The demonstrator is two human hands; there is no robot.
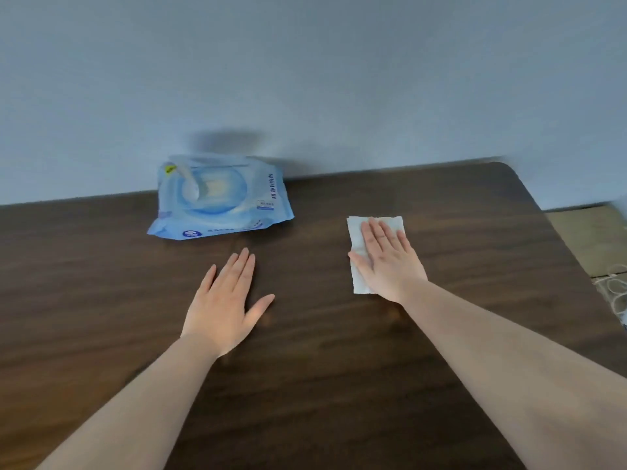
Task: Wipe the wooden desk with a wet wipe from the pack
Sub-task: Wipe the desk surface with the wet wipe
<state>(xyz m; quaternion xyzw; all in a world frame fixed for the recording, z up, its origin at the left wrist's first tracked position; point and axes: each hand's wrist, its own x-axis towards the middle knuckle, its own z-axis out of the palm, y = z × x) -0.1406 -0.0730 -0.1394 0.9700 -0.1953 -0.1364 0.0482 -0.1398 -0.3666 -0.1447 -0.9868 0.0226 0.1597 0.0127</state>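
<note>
Wiping looks to be under way, judging by how things lie: my right hand [385, 257] lies flat on the wet wipe [359, 245], fingers spread only a little and pressing it to the wooden desk [322, 368] toward the far right corner, not pinching it. My left hand [225, 300] rests palm down on bare wood nearer the middle, fingers close together, thumb out, holding nothing. The pack [219, 196] sits at the far edge against the wall [305, 79], well apart from both hands, and its flap looks lifted, though blur makes that hard to judge. The main risk I see is the wipe bunching or rolling under my palm, since only flat pressure holds it; a fast stroke across the grain could leave it behind or fold it on itself. A sweep toward the left could also nudge the pack, which is light and would likely slide. Near the rounded right corner the wipe could trail off the edge. If the flap is open, the remaining wipes may dry out.
</note>
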